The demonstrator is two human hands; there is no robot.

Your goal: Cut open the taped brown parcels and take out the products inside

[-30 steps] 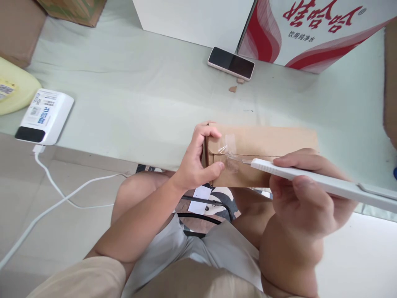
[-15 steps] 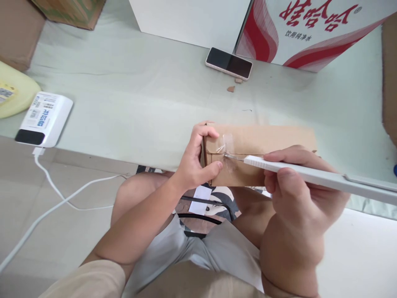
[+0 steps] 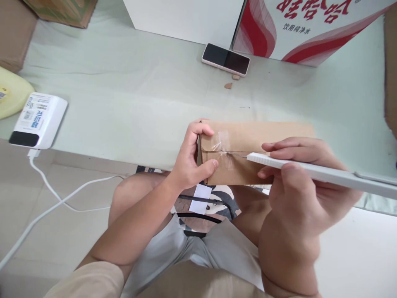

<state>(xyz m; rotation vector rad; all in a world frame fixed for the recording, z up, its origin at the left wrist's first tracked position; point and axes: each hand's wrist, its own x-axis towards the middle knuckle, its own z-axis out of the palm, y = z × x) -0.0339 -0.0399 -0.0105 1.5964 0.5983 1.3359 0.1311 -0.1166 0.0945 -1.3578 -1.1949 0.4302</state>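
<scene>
A brown cardboard box (image 3: 248, 136) lies at the front edge of the table, with a seam along its top and a strip of clear tape (image 3: 223, 142) across the seam near its left end. My left hand (image 3: 192, 161) grips the box's left end, fingers over the far side and thumb on the top near the tape. In my right hand (image 3: 297, 178) is a long white-grey tool with a thin metal tip (image 3: 325, 171). Its tip touches the seam at the tape.
A phone (image 3: 226, 59) lies near a white box (image 3: 182, 18) and a red-and-white carton (image 3: 297, 37). A white device (image 3: 40, 118) with a cable sits at the left, beside a yellow item (image 3: 12, 93). Small brown scraps (image 3: 228, 86) lie below the phone.
The tool and my right hand have shifted slightly right along the seam. The whole view has moved a little, so the box and table items appear slightly further left and up.
</scene>
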